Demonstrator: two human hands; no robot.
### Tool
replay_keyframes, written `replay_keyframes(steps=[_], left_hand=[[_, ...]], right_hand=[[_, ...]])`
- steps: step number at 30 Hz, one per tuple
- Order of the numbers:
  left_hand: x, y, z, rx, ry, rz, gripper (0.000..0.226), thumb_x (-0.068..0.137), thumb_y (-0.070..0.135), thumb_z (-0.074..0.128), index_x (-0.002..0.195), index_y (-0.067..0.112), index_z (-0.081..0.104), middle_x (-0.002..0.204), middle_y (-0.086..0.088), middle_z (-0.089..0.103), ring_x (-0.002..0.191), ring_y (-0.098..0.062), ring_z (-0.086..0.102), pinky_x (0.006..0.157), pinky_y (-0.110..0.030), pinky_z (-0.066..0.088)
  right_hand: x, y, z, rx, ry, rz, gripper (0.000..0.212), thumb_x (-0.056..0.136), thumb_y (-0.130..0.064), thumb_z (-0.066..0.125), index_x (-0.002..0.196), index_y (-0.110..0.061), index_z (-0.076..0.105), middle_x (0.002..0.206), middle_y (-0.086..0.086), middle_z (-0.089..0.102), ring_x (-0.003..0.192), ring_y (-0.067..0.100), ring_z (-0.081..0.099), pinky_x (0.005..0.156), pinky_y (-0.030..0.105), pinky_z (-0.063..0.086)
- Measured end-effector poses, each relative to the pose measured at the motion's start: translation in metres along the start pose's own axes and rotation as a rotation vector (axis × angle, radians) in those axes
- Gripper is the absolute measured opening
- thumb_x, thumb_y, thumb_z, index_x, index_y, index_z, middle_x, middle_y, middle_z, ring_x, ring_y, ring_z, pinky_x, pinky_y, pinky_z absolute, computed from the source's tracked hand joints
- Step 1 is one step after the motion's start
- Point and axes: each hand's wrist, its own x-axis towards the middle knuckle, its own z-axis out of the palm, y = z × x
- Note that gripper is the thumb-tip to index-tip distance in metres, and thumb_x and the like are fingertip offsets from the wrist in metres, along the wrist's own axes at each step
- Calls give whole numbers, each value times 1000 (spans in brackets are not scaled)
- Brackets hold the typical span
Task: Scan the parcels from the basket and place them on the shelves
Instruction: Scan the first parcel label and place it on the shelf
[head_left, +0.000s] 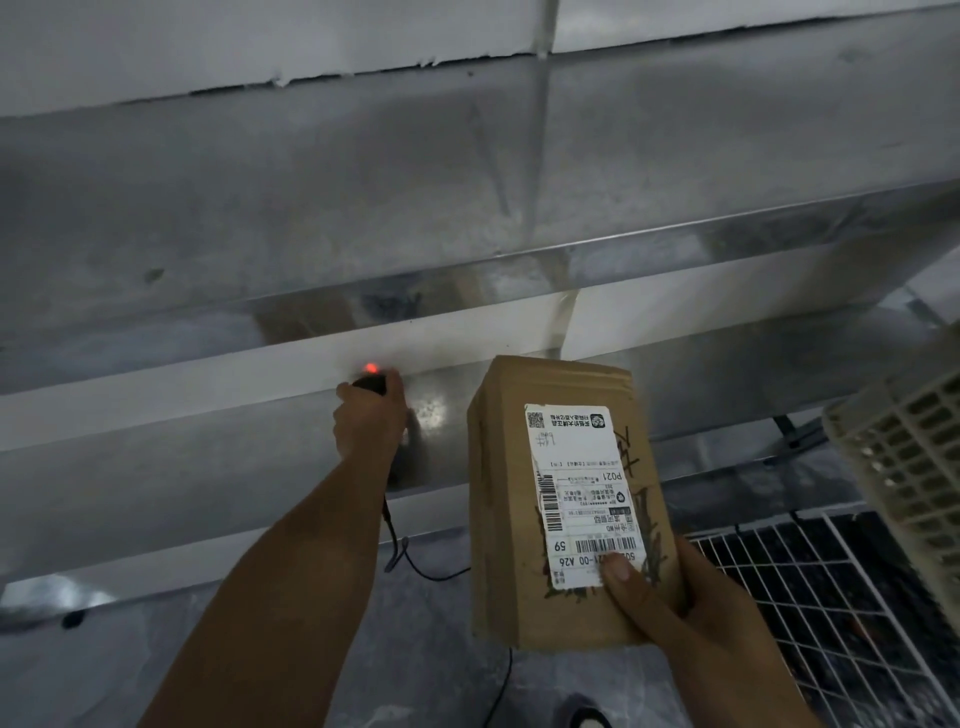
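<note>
My right hand (670, 608) grips a brown cardboard parcel (504, 493) by its near end, thumb pressed on the white shipping label (582, 483) with barcodes. My left hand (369, 421) reaches forward over the metal shelf (156, 467) and holds a black barcode scanner (370, 383) with a red light glowing at its top. A black cable (400, 551) hangs down from the scanner. The parcel stands to the right of the scanner, label facing up toward me.
Metal shelf tiers (467, 208) rise ahead against a white wall. A cream plastic basket (909, 452) sits at the right edge. Below it lies a white wire grid (810, 597). Grey floor (415, 649) shows beneath my arms.
</note>
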Motion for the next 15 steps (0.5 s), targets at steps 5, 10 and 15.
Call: replay_keyframes(steps=[5,10,15], left_hand=[[-35,-7,-23,-84,23,76,75,95,58,62,151,14,37,129,-24,62,115,-44,62,93,-47,52],[-75,-14,-67,-148,41,150,80,94,60,64,156,20,34,132,-20,64,115,-41,64,96,-49,56],[-118,-13,-119,-146,52,253,80,93,57,67,156,19,36,131,-17,66,116,-38,65,95,-45,55]], right_hand=[[-13,-6,1,-4,-25,14,40,82,-20,75,121,-21,71,106,-6,78,98,8,74,78,16,58],[-35,-17,-1,-1,-14,42,34,86,-15,73,120,-17,70,107,-4,78,100,10,74,74,13,56],[-66,-39,-5,-26,-19,11,37,87,-22,73,124,-19,67,112,-8,77,105,11,73,85,24,58]])
